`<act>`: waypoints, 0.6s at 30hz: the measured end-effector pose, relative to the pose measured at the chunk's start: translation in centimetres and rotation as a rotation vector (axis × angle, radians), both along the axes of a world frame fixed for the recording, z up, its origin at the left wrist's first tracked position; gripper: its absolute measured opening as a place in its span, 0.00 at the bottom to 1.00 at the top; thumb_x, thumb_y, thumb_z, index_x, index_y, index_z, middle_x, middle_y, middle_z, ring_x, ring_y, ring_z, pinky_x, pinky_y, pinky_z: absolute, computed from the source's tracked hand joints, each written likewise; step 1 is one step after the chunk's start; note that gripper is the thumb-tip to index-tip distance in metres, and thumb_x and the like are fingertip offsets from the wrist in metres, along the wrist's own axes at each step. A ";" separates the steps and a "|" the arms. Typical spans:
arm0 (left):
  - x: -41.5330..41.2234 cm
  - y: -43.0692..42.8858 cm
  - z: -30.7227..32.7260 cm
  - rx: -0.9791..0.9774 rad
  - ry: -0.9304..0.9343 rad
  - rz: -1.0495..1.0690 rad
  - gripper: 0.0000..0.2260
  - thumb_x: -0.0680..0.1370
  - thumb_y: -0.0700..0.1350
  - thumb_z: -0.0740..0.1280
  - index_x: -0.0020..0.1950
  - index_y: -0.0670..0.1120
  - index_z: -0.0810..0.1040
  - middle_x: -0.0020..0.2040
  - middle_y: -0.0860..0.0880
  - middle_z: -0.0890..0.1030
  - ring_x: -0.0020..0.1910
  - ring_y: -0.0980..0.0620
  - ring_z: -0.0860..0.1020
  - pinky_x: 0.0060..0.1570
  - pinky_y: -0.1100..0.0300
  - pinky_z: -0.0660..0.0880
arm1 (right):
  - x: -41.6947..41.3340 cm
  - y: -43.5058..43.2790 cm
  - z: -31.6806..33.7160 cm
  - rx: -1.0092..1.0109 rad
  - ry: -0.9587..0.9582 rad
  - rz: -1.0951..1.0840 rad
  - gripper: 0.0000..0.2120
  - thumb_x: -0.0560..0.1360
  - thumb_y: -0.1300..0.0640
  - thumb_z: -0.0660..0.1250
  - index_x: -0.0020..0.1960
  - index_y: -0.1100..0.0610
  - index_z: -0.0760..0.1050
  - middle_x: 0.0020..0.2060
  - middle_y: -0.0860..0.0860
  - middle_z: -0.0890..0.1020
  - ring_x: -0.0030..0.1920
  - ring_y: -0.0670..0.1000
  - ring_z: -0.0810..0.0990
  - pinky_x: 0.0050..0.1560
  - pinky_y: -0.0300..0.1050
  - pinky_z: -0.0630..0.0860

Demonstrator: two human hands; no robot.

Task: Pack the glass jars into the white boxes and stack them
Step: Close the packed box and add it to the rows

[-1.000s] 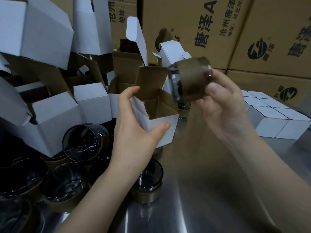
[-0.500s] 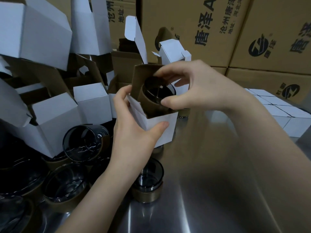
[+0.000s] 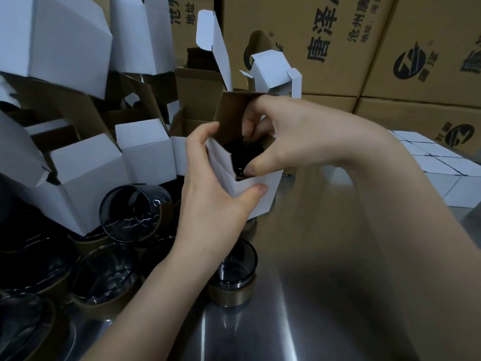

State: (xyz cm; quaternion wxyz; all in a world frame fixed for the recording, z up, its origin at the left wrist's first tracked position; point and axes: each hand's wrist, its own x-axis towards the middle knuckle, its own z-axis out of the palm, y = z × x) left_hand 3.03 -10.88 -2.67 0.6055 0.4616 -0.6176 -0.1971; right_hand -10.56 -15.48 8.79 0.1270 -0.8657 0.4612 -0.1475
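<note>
A brushed steel table [image 3: 299, 321] runs across the bottom and right. Behind it stands a wall of brown printed cartons [image 3: 325, 43].

At far left a heap of open white boxes [image 3: 86, 173] leans over a crowd of dark glass jars [image 3: 104, 277] with brown bands. One tipped jar [image 3: 135, 212] lies on its side at the heap's foot. Just beside the left forearm an upright jar [image 3: 234, 277] stands on the steel.

The left hand [image 3: 216, 194] grips the held white box [image 3: 257, 194], thumb across its front face and fingers wrapped round its left side. The box flap stands up behind.

A dark jar [image 3: 242, 157] sits down inside the box, only partly seen. The right hand [image 3: 294, 136] covers the opening from the right, its fingers and thumb curled in onto the jar's rim.

At far right, closed white boxes [image 3: 437, 173] sit packed edge to edge on the table.
</note>
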 end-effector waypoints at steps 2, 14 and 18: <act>0.0 0.0 0.0 -0.014 -0.023 -0.009 0.39 0.68 0.45 0.79 0.66 0.68 0.57 0.64 0.69 0.66 0.66 0.73 0.64 0.59 0.77 0.65 | 0.1 0.2 0.1 -0.017 0.034 -0.015 0.19 0.63 0.49 0.79 0.47 0.47 0.71 0.44 0.43 0.77 0.40 0.45 0.76 0.35 0.41 0.72; -0.3 0.3 0.2 -0.042 -0.134 -0.013 0.40 0.68 0.45 0.79 0.64 0.70 0.56 0.63 0.71 0.64 0.68 0.70 0.62 0.58 0.75 0.60 | 0.6 0.6 0.1 0.041 0.161 -0.057 0.15 0.64 0.50 0.80 0.45 0.49 0.76 0.40 0.48 0.81 0.40 0.51 0.78 0.38 0.48 0.76; -0.3 0.3 0.3 -0.033 -0.155 -0.008 0.40 0.68 0.45 0.79 0.64 0.71 0.56 0.65 0.67 0.65 0.67 0.69 0.63 0.56 0.80 0.61 | 0.6 0.7 0.1 0.053 0.171 -0.054 0.14 0.64 0.51 0.79 0.46 0.49 0.77 0.42 0.47 0.81 0.42 0.51 0.80 0.42 0.50 0.78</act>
